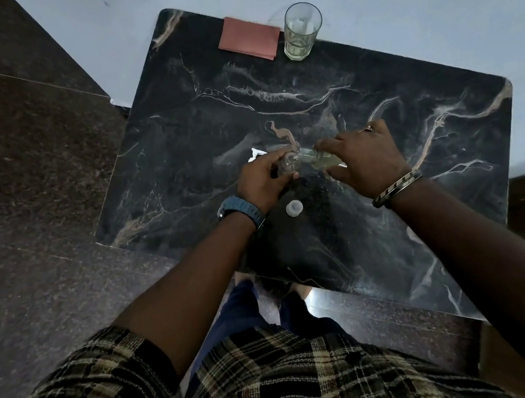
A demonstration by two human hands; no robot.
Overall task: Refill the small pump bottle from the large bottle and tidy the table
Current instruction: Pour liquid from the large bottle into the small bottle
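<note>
At the middle of the black marble table [414,126], my left hand [259,178] grips the small clear bottle [288,164], whose open mouth faces up. My right hand [364,155] holds the large clear bottle [316,157] tilted on its side, neck touching the small bottle's mouth. Pale yellowish liquid shows inside the large bottle. A white cap [294,209] lies on the table just below my left wrist. A white piece [255,153], possibly the pump head, lies left of my left hand, partly hidden.
A drinking glass [301,31] with a little pale liquid stands at the table's far edge, beside a folded pink cloth [247,37]. A light wall rises behind the table. Dark stone floor lies to the left.
</note>
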